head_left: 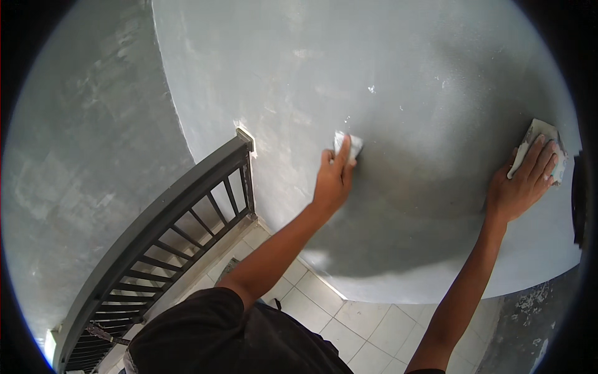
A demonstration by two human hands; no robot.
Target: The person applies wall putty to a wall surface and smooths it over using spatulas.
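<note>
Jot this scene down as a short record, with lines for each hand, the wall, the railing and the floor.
Left hand: holding a small pale piece at the wall, index finger extended over it
Right hand: fingers spread over a larger pale flat piece at the wall
Wall: grey, patchy, with small white marks
Railing: dark, barred, at the left, meeting the wall
Floor: pale tiles
Unclear: the exact kind of either piece

Hands (pixel 332 186) (pixel 518 186) hold flat tools (pixel 355 147) (pixel 543 127) at a gray wall (pixel 423 199).
</note>
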